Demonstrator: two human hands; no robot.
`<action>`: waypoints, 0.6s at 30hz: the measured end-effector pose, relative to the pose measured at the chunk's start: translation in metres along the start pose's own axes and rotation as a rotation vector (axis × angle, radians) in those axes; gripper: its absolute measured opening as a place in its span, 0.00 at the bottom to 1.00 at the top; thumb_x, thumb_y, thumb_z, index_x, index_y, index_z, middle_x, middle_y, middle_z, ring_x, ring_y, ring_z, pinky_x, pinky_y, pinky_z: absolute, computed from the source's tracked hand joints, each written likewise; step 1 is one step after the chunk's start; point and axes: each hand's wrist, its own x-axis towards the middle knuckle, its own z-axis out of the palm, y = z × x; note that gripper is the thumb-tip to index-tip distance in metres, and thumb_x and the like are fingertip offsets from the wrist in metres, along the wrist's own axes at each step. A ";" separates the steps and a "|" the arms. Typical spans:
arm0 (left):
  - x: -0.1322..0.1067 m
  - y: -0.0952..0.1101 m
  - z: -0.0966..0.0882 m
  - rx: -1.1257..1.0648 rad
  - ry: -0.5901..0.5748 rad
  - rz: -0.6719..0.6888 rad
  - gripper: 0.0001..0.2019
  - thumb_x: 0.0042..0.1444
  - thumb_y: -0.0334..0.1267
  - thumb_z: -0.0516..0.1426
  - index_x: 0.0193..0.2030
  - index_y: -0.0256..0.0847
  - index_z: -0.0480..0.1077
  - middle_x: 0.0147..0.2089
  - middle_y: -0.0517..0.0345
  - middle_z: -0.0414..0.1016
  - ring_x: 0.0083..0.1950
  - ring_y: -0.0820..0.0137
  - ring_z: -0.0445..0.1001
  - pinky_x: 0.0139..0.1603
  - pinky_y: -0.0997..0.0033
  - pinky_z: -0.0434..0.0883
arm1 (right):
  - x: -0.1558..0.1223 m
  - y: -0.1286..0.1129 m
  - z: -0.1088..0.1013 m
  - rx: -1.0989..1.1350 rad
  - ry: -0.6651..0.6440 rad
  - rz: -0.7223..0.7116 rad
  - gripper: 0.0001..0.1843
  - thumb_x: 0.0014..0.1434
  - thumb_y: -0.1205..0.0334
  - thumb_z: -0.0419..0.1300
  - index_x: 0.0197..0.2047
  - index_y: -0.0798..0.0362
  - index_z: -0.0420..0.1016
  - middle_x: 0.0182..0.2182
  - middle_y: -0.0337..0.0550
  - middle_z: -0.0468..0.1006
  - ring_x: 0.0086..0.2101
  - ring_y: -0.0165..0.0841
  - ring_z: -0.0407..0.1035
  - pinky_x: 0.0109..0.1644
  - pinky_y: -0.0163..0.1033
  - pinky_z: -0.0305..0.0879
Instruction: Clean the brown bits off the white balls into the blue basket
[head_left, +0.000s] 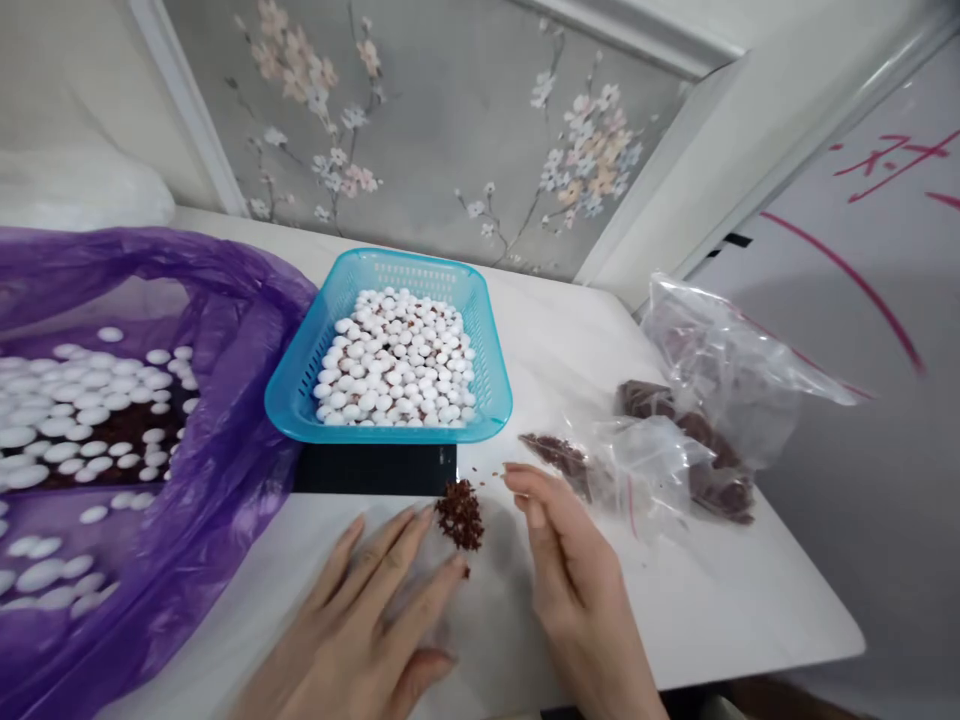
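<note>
A small pile of reddish-brown flakes lies on the white tabletop, between my two hands. My left hand is open, palm down with fingers spread, the fingertips at the pile's left and near edges. To the right of the pile, my right hand stands on its side, slightly cupped, with the thumb close to the index finger and no object visible in it. A few loose flakes are scattered near its fingertips. Beyond the pile sits a blue plastic basket holding many white oval pieces with brown flakes among them.
The basket rests on a flat black slab. At left, an open purple plastic bag holds more white pieces and dark material. Clear zip bags with brown contents lie at right. A floral panel stands behind the table.
</note>
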 end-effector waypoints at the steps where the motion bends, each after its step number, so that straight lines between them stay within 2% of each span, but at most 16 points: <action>1: 0.001 -0.001 -0.001 -0.012 -0.010 0.013 0.24 0.61 0.46 0.52 0.64 0.50 0.63 0.65 0.51 0.68 0.64 0.56 0.64 0.61 0.52 0.61 | 0.003 -0.001 -0.001 -0.098 -0.070 -0.058 0.16 0.68 0.63 0.47 0.54 0.51 0.72 0.55 0.50 0.73 0.56 0.38 0.66 0.61 0.47 0.64; 3: 0.005 -0.003 -0.002 -0.038 -0.010 0.042 0.23 0.60 0.45 0.52 0.63 0.54 0.64 0.62 0.50 0.71 0.62 0.55 0.67 0.57 0.52 0.64 | 0.007 -0.004 0.006 -0.255 -0.178 -0.172 0.19 0.67 0.66 0.47 0.56 0.59 0.72 0.57 0.57 0.71 0.56 0.41 0.66 0.60 0.49 0.65; 5: 0.008 -0.006 -0.003 -0.065 -0.018 0.064 0.22 0.60 0.44 0.51 0.61 0.52 0.66 0.59 0.49 0.74 0.60 0.54 0.69 0.56 0.52 0.66 | 0.007 -0.007 0.020 -0.362 -0.258 -0.259 0.21 0.66 0.67 0.49 0.57 0.66 0.71 0.59 0.63 0.69 0.60 0.48 0.60 0.63 0.54 0.62; 8: 0.009 -0.008 -0.002 -0.122 -0.032 0.085 0.20 0.59 0.43 0.52 0.58 0.49 0.69 0.57 0.49 0.75 0.60 0.56 0.69 0.56 0.55 0.66 | 0.001 -0.009 0.031 -0.389 -0.304 -0.273 0.19 0.65 0.69 0.50 0.55 0.64 0.74 0.58 0.59 0.71 0.60 0.47 0.61 0.62 0.52 0.63; 12: 0.004 -0.006 -0.001 -0.175 -0.029 0.018 0.19 0.59 0.38 0.54 0.58 0.49 0.69 0.63 0.50 0.70 0.63 0.56 0.66 0.61 0.54 0.63 | -0.012 -0.007 0.016 -0.263 -0.133 -0.248 0.20 0.64 0.70 0.51 0.57 0.50 0.71 0.57 0.48 0.73 0.57 0.39 0.65 0.61 0.44 0.65; 14: 0.001 -0.005 -0.001 -0.185 -0.040 -0.004 0.18 0.60 0.37 0.54 0.57 0.48 0.69 0.65 0.48 0.68 0.65 0.56 0.65 0.61 0.51 0.63 | -0.021 -0.006 0.004 -0.214 0.035 -0.183 0.19 0.64 0.71 0.51 0.54 0.44 0.74 0.50 0.44 0.78 0.50 0.36 0.71 0.55 0.41 0.69; 16: -0.001 -0.004 -0.001 -0.204 -0.030 -0.010 0.17 0.60 0.36 0.55 0.56 0.46 0.70 0.65 0.46 0.67 0.65 0.56 0.65 0.61 0.49 0.64 | -0.032 -0.007 -0.006 -0.236 0.202 -0.061 0.14 0.65 0.67 0.53 0.49 0.45 0.76 0.40 0.43 0.81 0.34 0.33 0.76 0.40 0.35 0.73; 18: 0.000 -0.003 -0.001 -0.248 0.013 -0.016 0.16 0.60 0.34 0.54 0.54 0.45 0.71 0.63 0.46 0.69 0.63 0.57 0.67 0.61 0.49 0.66 | -0.043 -0.010 -0.011 -0.303 0.317 0.043 0.11 0.65 0.62 0.55 0.47 0.48 0.76 0.32 0.41 0.80 0.21 0.30 0.70 0.29 0.34 0.70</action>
